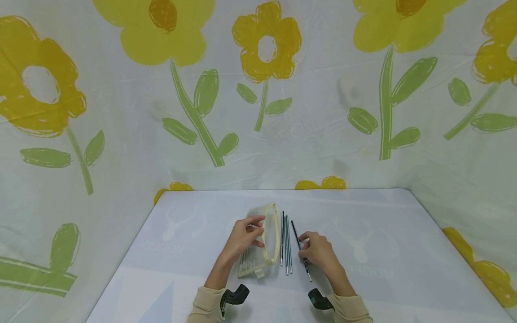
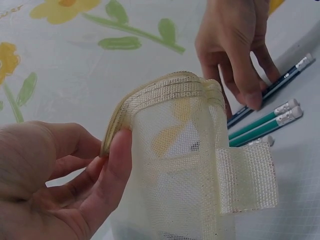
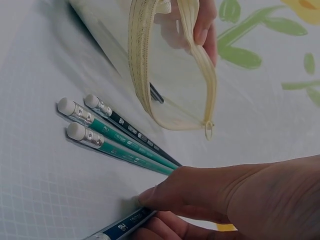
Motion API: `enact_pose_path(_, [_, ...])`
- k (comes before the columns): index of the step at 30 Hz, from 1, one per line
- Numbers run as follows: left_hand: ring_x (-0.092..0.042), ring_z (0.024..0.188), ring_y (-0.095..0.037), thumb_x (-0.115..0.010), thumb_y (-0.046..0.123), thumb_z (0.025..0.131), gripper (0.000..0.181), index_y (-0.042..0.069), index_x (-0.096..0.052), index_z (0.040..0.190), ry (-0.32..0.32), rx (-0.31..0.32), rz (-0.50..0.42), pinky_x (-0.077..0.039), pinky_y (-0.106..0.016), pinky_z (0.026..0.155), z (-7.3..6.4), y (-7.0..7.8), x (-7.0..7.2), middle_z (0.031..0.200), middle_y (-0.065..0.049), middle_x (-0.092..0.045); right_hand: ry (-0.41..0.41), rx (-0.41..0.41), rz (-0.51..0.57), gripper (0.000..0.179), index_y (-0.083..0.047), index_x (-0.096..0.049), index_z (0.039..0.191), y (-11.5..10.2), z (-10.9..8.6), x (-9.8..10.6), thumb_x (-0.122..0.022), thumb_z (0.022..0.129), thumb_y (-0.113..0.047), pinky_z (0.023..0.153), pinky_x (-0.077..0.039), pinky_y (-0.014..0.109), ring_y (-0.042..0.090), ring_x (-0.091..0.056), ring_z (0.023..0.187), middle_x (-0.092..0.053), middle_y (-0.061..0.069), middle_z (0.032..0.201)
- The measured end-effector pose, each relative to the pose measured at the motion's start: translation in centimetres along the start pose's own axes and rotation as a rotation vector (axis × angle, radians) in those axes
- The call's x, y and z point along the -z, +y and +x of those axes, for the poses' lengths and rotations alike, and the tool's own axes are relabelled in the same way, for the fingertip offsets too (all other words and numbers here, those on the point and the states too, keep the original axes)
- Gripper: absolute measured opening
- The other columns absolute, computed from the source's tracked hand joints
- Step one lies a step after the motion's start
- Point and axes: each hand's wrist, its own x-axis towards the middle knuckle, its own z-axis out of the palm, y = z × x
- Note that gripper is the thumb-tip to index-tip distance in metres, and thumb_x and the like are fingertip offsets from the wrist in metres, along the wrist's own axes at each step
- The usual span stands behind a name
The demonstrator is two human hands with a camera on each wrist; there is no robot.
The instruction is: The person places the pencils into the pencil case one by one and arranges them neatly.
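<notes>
A cream mesh zipper pencil case (image 1: pixel 251 268) stands with its mouth held open in the middle of the table. My left hand (image 1: pixel 241 237) pinches its zippered edge (image 2: pixel 116 120) between thumb and fingers. Dark pencil ends (image 3: pixel 156 93) show inside the case. To the right, my right hand (image 1: pixel 319 251) grips a dark blue pencil (image 1: pixel 295 229) by its shaft, thumb on one side and fingers on the other, close over the tabletop. Between case and right hand lie two green pencils (image 3: pixel 116 140) and a black pencil (image 3: pixel 131 126), side by side, white erasers toward me.
The white table (image 1: pixel 194 251) has a faint printed pattern. Behind it and at both sides hangs a curtain (image 1: pixel 315 148) with yellow flowers. Dark wrist cameras (image 1: pixel 238 294) sit at both cuffs. A fabric tab (image 2: pixel 248 177) sticks out from the case's end.
</notes>
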Motion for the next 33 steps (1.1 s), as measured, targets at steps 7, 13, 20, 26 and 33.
enact_pose_path(7, [-0.057,0.096,-0.048,-0.055,-0.001,0.094,0.038,-0.002,-0.058,0.132,0.0,0.003,-0.003,-0.066,-0.039,0.063,0.0,0.0,-0.1,0.109,-0.021,-0.055,-0.008,-0.002,0.015,0.041,-0.001,-0.066,0.116,0.1,0.0,0.0,-0.075,0.077,-0.002,0.048,-0.051,0.025,0.014,-0.057,0.058,-0.064,0.005,0.076])
enact_pose_path(13, [-0.058,0.082,-0.028,-0.055,-0.002,0.094,0.038,-0.002,-0.058,0.132,0.0,-0.003,0.009,-0.066,-0.039,0.063,0.1,-0.2,0.1,0.108,-0.021,-0.054,-0.007,-0.01,0.016,0.042,0.0,-0.065,0.118,0.2,0.2,0.1,-0.075,0.077,-0.003,0.048,-0.051,0.025,0.014,-0.058,0.058,-0.064,0.005,0.077])
enact_pose_path(20, [-0.059,0.083,-0.022,-0.055,-0.002,0.094,0.037,-0.003,-0.059,0.131,0.011,-0.001,-0.005,-0.066,-0.038,0.062,0.5,-1.1,0.7,0.109,-0.022,-0.054,-0.01,-0.013,0.025,0.042,0.0,-0.065,0.118,0.3,0.2,0.1,-0.074,0.077,-0.003,0.049,-0.052,0.025,0.014,-0.058,0.06,-0.064,0.005,0.078])
enact_pose_path(26, [-0.06,0.086,-0.023,-0.057,0.001,0.094,0.04,-0.001,-0.057,0.134,0.034,0.015,0.003,-0.065,-0.035,0.061,1.6,-3.4,1.2,0.111,-0.019,-0.055,0.001,-0.012,0.031,0.041,0.0,-0.065,0.117,0.4,0.2,0.3,-0.074,0.077,-0.002,0.048,-0.052,0.024,0.014,-0.058,0.058,-0.064,0.005,0.076])
enact_pose_path(33, [-0.06,0.086,-0.026,-0.058,0.003,0.094,0.038,0.0,-0.06,0.132,0.053,0.002,0.005,-0.065,-0.034,0.06,1.7,-3.8,1.6,0.11,-0.018,-0.056,0.008,-0.009,0.041,0.041,0.001,-0.065,0.117,0.4,0.1,0.4,-0.073,0.077,-0.002,0.048,-0.051,0.023,0.013,-0.057,0.057,-0.063,0.005,0.075])
